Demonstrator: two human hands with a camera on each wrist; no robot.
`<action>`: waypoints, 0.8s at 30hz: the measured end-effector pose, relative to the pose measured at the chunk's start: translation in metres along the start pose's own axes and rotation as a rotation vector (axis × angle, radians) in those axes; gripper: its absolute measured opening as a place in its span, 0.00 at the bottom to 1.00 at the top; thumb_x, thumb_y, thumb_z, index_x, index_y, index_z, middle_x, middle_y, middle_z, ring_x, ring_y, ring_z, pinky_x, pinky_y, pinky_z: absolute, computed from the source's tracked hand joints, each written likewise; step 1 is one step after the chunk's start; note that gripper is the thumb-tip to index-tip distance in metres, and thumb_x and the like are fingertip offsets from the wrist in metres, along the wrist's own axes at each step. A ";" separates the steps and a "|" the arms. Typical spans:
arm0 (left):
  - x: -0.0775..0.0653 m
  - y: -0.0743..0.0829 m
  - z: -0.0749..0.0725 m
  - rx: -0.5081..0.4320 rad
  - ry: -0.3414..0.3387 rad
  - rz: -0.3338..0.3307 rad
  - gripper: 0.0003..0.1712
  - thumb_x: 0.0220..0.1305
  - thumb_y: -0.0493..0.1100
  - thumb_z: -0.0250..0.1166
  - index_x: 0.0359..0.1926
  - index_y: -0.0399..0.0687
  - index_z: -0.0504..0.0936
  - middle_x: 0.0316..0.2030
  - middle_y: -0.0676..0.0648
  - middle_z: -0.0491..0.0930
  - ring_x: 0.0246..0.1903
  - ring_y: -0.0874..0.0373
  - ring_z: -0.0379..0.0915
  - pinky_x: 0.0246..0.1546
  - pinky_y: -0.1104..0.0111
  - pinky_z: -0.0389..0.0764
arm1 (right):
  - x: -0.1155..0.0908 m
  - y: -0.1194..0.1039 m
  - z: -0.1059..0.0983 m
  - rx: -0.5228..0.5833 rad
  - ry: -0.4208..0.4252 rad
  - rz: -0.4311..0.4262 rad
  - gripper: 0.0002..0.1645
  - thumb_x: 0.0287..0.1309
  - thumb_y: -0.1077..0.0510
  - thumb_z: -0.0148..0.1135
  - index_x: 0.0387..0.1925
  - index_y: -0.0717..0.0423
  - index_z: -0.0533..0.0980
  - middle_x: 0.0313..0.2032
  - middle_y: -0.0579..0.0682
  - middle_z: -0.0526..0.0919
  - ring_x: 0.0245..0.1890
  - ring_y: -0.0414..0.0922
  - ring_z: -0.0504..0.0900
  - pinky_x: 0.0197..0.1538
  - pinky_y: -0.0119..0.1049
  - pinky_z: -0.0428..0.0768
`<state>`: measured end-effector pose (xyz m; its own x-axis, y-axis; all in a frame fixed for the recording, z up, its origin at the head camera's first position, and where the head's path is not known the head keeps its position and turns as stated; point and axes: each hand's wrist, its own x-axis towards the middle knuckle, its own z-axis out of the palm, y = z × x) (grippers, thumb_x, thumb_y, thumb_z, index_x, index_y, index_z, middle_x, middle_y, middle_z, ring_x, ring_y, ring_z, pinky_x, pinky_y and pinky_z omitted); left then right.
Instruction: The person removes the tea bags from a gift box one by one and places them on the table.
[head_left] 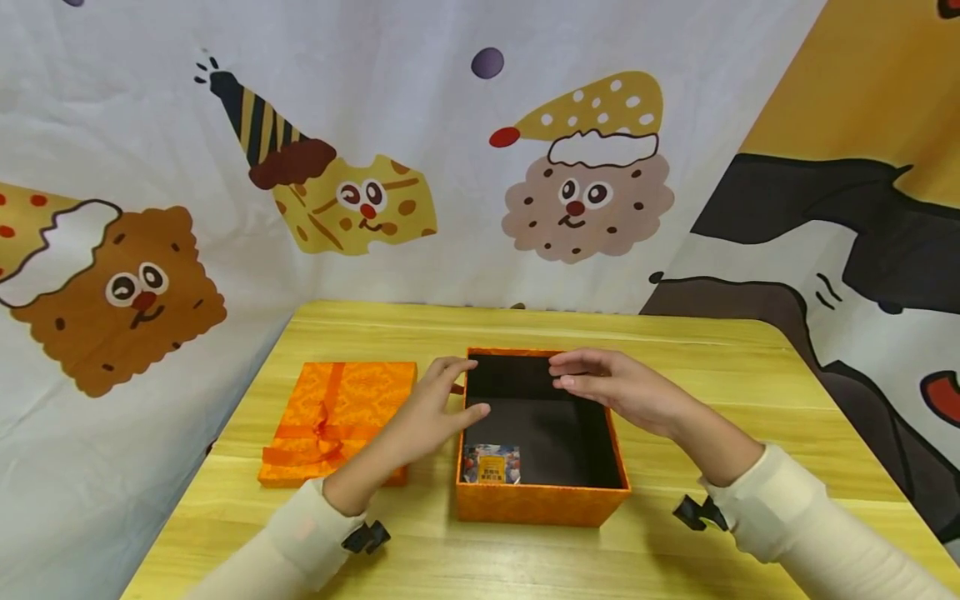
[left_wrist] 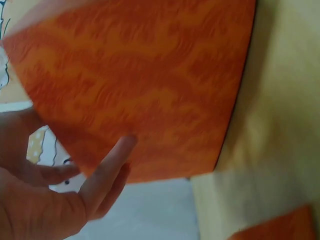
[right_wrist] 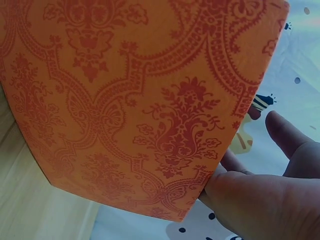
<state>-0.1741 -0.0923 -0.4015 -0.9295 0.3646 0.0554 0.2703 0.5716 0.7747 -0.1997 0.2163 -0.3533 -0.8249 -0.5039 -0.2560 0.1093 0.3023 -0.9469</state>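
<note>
An orange patterned gift box (head_left: 538, 506) with a dark inside stands lidless on the table. In its front left corner lies a small shiny printed packet (head_left: 491, 465). At the left rim my left hand (head_left: 438, 408) spreads thumb and fingers; from the left wrist view, fingers of this hand (left_wrist: 55, 200) overlap the box's orange side wall (left_wrist: 150, 90). Opposite, my right hand (head_left: 626, 387) reaches over the right rim with fingers extended above the inside. The right wrist view has that hand (right_wrist: 265, 187) beside the box's upper edge. Neither hand holds anything.
Left of the box lies its orange lid (head_left: 367, 400), tied with a ribbon bow (head_left: 321, 435), partly behind my left forearm. Both sit on a yellow wood-grain table (head_left: 675, 550). A cloth backdrop (head_left: 450, 275) with cartoon biscuits hangs along the table's far edge.
</note>
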 end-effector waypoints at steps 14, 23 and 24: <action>0.000 -0.013 0.021 -0.203 0.093 0.009 0.33 0.69 0.41 0.65 0.73 0.52 0.67 0.77 0.42 0.52 0.69 0.36 0.63 0.64 0.37 0.68 | 0.002 -0.001 0.001 0.010 -0.021 -0.023 0.35 0.72 0.54 0.62 0.72 0.65 0.64 0.70 0.64 0.70 0.67 0.55 0.75 0.69 0.42 0.71; 0.001 -0.013 0.022 -0.228 0.097 0.004 0.33 0.68 0.39 0.65 0.72 0.51 0.67 0.77 0.41 0.52 0.70 0.36 0.61 0.65 0.36 0.65 | 0.018 0.000 0.027 0.102 -0.114 0.020 0.36 0.69 0.57 0.65 0.71 0.68 0.64 0.64 0.64 0.72 0.57 0.47 0.82 0.63 0.42 0.78; 0.001 -0.013 0.022 -0.231 0.097 0.002 0.33 0.68 0.40 0.65 0.72 0.51 0.67 0.76 0.41 0.52 0.70 0.36 0.60 0.65 0.36 0.65 | 0.020 0.001 0.030 0.093 -0.123 0.027 0.35 0.70 0.56 0.65 0.71 0.67 0.65 0.63 0.64 0.73 0.57 0.48 0.81 0.63 0.43 0.78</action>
<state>-0.1729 -0.0831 -0.4255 -0.9517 0.2872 0.1090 0.2186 0.3839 0.8971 -0.1994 0.1822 -0.3648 -0.7477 -0.5934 -0.2979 0.1857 0.2439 -0.9519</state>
